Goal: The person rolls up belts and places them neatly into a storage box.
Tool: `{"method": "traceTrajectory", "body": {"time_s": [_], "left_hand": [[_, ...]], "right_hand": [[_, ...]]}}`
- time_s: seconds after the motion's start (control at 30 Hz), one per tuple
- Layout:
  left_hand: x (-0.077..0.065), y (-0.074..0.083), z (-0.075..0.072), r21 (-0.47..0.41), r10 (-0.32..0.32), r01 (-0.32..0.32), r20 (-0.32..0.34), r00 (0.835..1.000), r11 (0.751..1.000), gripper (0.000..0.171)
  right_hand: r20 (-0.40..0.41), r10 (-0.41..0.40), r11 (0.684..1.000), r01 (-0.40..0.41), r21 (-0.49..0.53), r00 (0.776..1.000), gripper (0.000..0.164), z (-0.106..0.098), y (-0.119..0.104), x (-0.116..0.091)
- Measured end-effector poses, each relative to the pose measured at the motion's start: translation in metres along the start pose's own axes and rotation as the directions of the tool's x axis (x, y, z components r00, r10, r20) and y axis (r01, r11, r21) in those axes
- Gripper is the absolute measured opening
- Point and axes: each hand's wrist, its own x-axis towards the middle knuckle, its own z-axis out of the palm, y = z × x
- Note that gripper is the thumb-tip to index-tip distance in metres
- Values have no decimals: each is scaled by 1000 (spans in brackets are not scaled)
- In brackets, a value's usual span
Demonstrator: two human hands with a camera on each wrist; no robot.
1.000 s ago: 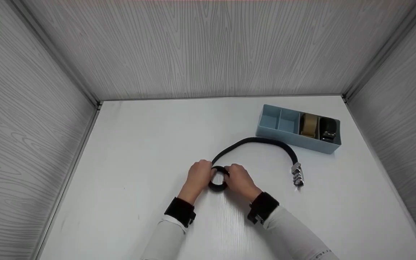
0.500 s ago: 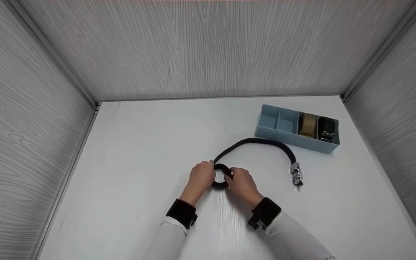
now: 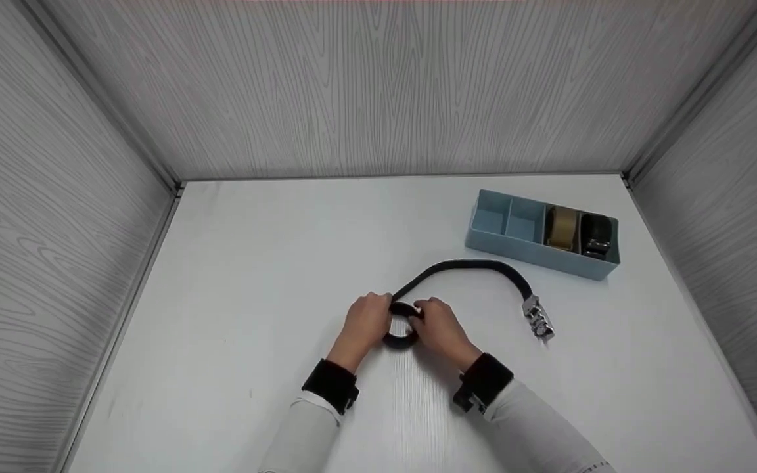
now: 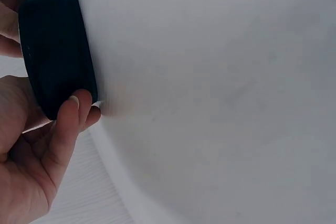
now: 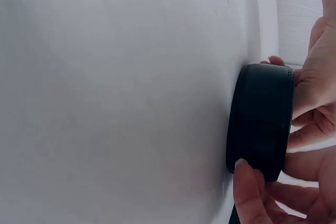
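Note:
A black belt is partly wound into an upright-walled roll (image 3: 399,342) on the white table. Its loose length (image 3: 464,264) arcs up and right to a silver buckle (image 3: 539,318). My left hand (image 3: 367,322) grips the roll's left side, close to where the loose length leaves it. On the opposite side my right hand (image 3: 443,330) pinches the roll, fingers on its rim. Both wrist views show the coil's smooth outer face (image 4: 56,45), with a line of stitching near the edge (image 5: 290,74) in the right one.
Behind the belt's arc stands a light blue divided box (image 3: 536,253). A brown rolled belt (image 3: 562,227) and a black rolled belt (image 3: 596,233) fill its right compartments. Grey wood-grain panels (image 3: 378,92) enclose the table at the back and sides.
The belt's loose arc has drawn down toward me, leaving a gap before the blue box. The buckle end has turned and shifted slightly left. Both hands keep hold of the roll.

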Motion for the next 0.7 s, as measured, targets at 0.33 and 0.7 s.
{"method": "traceTrajectory", "body": {"time_s": [0.33,0.7], "left_hand": [[4,7,-8,8,-16,15,105,994,1000,11],[11,10,-17,43,-11,4,159,987,999,16]], "right_hand": [[60,156,983,-161,85,986,11,-8,2,-1],[144,67,995,-76,57,987,11,-15,9,6]]}}
